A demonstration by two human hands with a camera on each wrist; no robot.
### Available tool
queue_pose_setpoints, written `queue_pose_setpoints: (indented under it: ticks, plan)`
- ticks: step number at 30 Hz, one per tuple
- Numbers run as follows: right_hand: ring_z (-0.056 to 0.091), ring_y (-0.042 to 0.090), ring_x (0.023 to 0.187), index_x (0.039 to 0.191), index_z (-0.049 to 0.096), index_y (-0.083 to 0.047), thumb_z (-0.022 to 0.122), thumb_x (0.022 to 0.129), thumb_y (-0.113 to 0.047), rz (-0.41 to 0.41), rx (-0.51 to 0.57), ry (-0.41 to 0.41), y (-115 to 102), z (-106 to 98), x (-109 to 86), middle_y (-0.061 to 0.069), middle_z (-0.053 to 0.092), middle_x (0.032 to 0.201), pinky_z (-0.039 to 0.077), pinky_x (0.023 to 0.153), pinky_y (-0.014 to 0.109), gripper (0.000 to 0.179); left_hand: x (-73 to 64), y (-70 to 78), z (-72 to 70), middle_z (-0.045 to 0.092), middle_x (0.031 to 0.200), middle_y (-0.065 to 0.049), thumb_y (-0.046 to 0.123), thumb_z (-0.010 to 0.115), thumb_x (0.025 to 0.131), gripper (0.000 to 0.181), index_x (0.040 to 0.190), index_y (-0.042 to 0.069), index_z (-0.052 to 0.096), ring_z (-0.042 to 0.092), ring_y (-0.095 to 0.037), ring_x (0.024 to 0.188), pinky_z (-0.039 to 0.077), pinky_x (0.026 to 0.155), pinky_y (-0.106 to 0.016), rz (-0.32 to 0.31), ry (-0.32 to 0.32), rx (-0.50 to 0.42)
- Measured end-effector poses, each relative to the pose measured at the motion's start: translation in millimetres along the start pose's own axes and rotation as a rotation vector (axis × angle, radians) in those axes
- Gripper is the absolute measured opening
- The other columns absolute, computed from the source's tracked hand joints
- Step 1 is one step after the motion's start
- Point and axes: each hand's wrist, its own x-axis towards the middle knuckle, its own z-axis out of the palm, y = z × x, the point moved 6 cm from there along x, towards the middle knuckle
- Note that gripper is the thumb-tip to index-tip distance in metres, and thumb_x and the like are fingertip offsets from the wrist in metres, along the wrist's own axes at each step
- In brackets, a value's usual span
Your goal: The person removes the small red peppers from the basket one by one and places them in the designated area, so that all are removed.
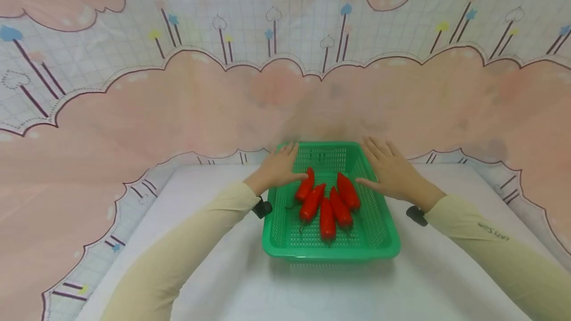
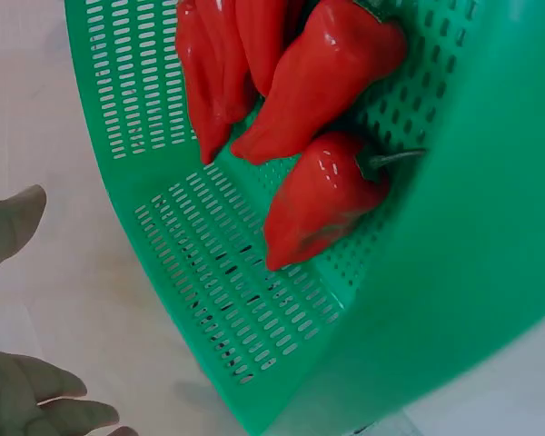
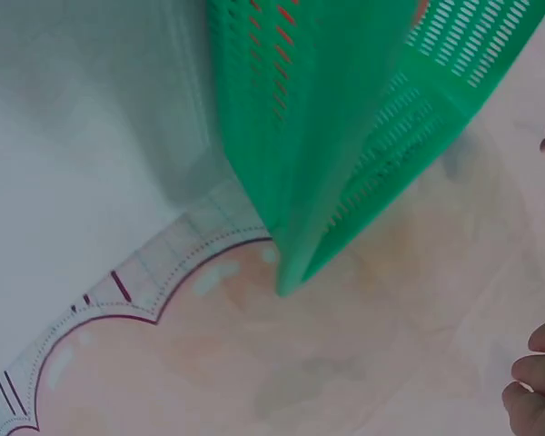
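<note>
A green plastic basket (image 1: pixel 330 252) with slotted walls stands on the white table, and several red peppers (image 1: pixel 327 217) lie fanned out on its floor. My left hand (image 1: pixel 279 166) is over the basket's far left corner, fingers straight and thumb spread toward the peppers. Over the right side is my right hand (image 1: pixel 392 175), its fingers extended and its thumb pointing inward. Neither hand holds anything. In the left wrist view a pepper (image 2: pixel 322 200) with a thin stem lies near the slotted end wall, and the fingers (image 2: pixel 59 400) are apart from the rim.
The white table (image 1: pixel 214 271) runs around the basket. Behind it hangs a pink and white cloth (image 1: pixel 250 108) printed with clouds and pins. Each wrist bears a small black camera, one at the left sleeve (image 1: pixel 223 212) and one at the right sleeve (image 1: pixel 468 222).
</note>
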Motion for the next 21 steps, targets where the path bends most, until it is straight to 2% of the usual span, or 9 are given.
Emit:
queue_pose_setpoints:
  ticks: [7,15,21]
  plan:
    - [0.015,0.040,0.143,0.145,0.022,0.008,0.058,0.088,-0.047,-0.026,0.046,-0.025,-3.5,12.1,-5.2,0.023,0.018,0.155,0.010,0.116,0.057,0.087,8.2,-2.8,4.9,0.020,0.156,-0.017,0.051,0.055,0.090,0.089,0.149,-0.002,0.014,0.024,-0.030,0.143,0.026,0.117,-0.041,0.029,-0.064,-0.215]
    - [0.018,0.037,0.143,0.145,0.024,0.006,0.059,0.088,-0.046,-0.095,0.027,0.012,-5.4,20.7,-13.2,0.022,0.019,0.155,0.016,0.116,0.057,0.086,20.2,-4.1,11.6,0.032,0.150,-0.020,0.035,0.058,0.091,0.074,0.145,-0.005,0.026,0.033,-0.032,0.139,0.029,0.115,-0.041,0.106,-0.176,-0.387]
    - [0.021,0.037,0.143,0.145,0.024,0.005,0.060,0.088,-0.044,-0.120,0.042,0.012,-4.6,28.0,-18.2,0.022,0.022,0.154,0.020,0.114,0.058,0.083,25.1,-6.9,15.5,0.044,0.143,-0.021,0.025,0.061,0.090,0.063,0.141,-0.003,0.037,0.044,-0.032,0.131,0.037,0.110,-0.041,0.083,-0.233,-0.597]
